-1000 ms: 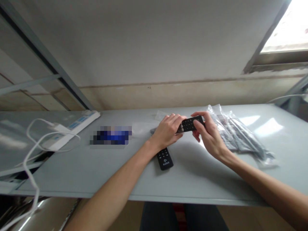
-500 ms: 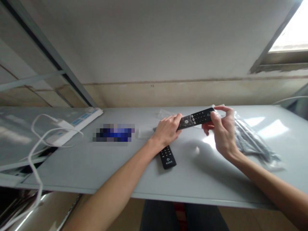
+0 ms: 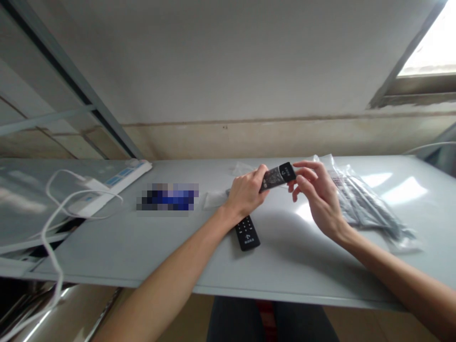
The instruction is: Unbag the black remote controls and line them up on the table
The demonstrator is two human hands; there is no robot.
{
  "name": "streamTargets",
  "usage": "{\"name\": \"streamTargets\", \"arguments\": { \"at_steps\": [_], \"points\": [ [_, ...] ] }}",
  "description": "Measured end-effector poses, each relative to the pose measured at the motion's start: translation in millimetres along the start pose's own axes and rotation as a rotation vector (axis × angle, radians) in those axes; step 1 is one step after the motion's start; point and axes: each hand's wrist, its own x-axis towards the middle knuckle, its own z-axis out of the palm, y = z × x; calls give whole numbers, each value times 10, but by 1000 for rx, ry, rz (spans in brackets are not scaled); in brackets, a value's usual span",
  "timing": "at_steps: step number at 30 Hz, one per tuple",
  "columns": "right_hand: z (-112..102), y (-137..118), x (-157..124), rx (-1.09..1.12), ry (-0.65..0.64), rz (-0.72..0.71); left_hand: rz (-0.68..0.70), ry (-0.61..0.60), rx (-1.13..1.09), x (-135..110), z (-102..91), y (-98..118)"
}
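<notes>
A black remote control (image 3: 277, 176) is gripped in my left hand (image 3: 245, 192), raised above the table and tilted. Something clear and shiny, like a plastic sleeve, covers most of its visible part, while the end with a white logo shows bare. My right hand (image 3: 318, 192) is beside that end with its fingers apart; whether a fingertip touches the remote I cannot tell. Below my left wrist, a second black remote control (image 3: 248, 236) lies on the table, its upper part hidden by my hand and arm.
Clear plastic bags (image 3: 370, 206) with dark contents lie to the right on the grey table (image 3: 306, 280). At left are a white power strip (image 3: 96, 202) with a cable (image 3: 53, 256) and a blurred-out blue and black item (image 3: 169, 198). Clear plastic (image 3: 213, 200) lies near my left hand.
My right hand has let go of the remote's end and moved left with its fingers spread. Less of the remote now sticks out to the right of my left hand.
</notes>
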Motion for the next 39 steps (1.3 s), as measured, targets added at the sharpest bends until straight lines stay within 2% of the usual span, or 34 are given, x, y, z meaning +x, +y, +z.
{"name": "streamTargets", "arguments": {
  "at_steps": [7, 16, 24, 26, 28, 32, 34, 36, 39],
  "points": [
    [0, -51, 2, 29, -28, 32, -12, 28, -11, -4, -30, 23],
    [-6, 5, -66, -7, -254, 134, 86, 81, -33, -6, -20, -20],
    [13, 10, -38, -132, -303, 35, 197, 71, -45, -12, -1, -26],
    [3, -30, -30, -147, -263, 2, 181, 75, -35, -5, -8, -32],
    [-22, -81, -17, -154, -154, -44, 149, 78, -17, 4, -20, -41],
    [-104, -162, 48, -121, 202, -136, 76, 70, -13, 10, -37, -43],
    [-133, -165, 91, -51, 342, -138, 39, 58, -26, 7, -41, -37],
    [-133, -137, 123, 53, 371, -83, 1, 53, -38, 2, -47, -32],
    [-84, -50, 124, 168, 235, 77, -38, 60, -40, 0, -54, -33]
  ]
}}
